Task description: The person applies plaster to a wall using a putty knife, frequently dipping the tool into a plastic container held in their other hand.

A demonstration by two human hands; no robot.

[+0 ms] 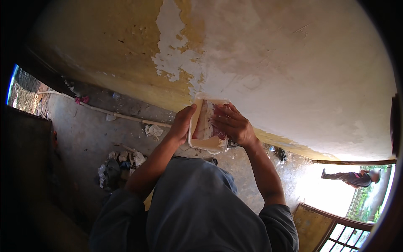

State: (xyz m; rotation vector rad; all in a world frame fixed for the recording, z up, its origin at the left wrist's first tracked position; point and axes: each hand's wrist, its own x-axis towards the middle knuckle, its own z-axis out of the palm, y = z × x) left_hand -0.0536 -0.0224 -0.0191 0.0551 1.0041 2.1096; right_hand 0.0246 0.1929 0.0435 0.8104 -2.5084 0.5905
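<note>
My left hand [181, 124] grips the left rim of a cream rectangular tub [200, 144] held up close to a peeling wall. My right hand [232, 124] reaches into the tub, fingers curled around a reddish tool or wad [218, 132] lying against pale paste inside. What exactly the reddish thing is stays unclear. Both forearms rise from my grey shirt [189, 206] at the bottom of the view.
The wall [273, 63] is yellow with large white scraped and patched areas. Below left lie a concrete floor [84, 134], a long pale pipe [121, 115] and a heap of rubbish [119, 166]. Another person [352, 178] stands in the bright doorway at lower right.
</note>
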